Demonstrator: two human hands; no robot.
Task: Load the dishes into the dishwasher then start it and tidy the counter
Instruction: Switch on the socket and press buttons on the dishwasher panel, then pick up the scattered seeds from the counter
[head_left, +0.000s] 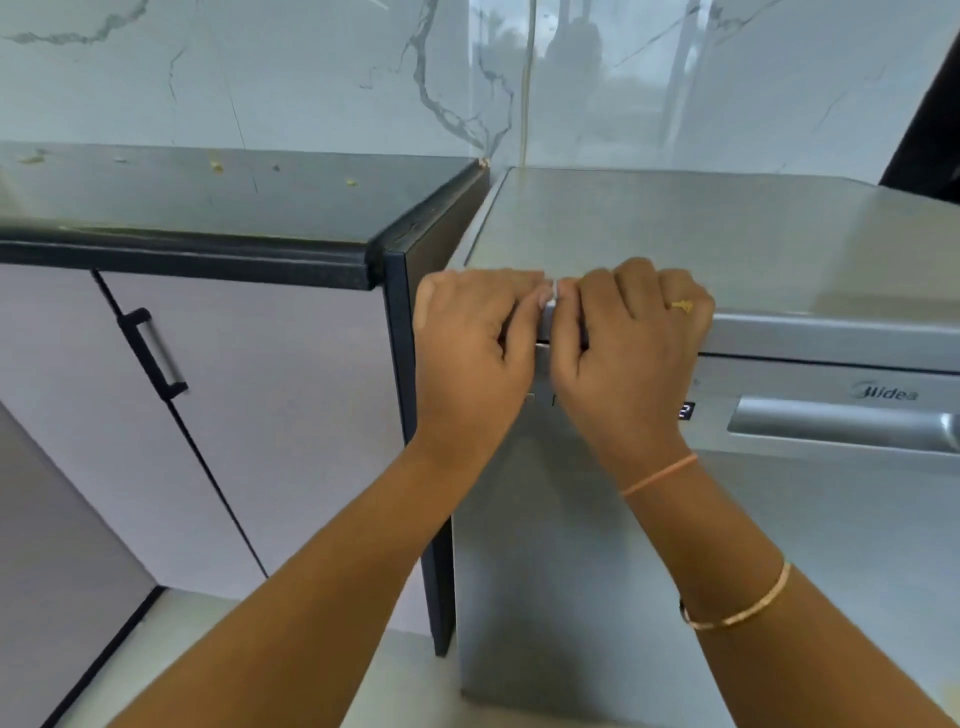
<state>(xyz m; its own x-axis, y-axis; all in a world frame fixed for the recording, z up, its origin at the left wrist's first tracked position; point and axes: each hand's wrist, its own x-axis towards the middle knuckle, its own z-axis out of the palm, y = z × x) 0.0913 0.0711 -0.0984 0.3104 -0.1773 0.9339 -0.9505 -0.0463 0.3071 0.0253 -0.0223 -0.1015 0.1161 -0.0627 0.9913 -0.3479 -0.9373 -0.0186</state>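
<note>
Scene: a person stands over a silver dishwasher (727, 249) set just beside a dark counter (208, 208), both hands at the machine's top left front corner
Left hand: the left hand (467, 343) is curled over the front top edge, fingers hooked onto the strip above the door, thumb out to the side
Right hand: the right hand (634, 343) touches the left at the fingertips and grips the same edge with bent fingers
Dishwasher: the door looks closed and flush; a small display (687, 410) is lit beside the recessed handle (841, 423); no dishes are in view
Handling: the machine appears rigid and heavy, a thing that stays put; its brushed metal skin looks smooth and likely slick under the fingers; the thin top lip gives little purchase
Where to hold: the recessed handle, well to the right of both hands, seems the sound place for opening the door, whose weight would probably want supporting as it drops
Counter: crumbs (215, 167) lie scattered on it, so tidying seems not yet done
Nearby: a pale cabinet door with a black pull (153, 353) sits under the counter
</note>
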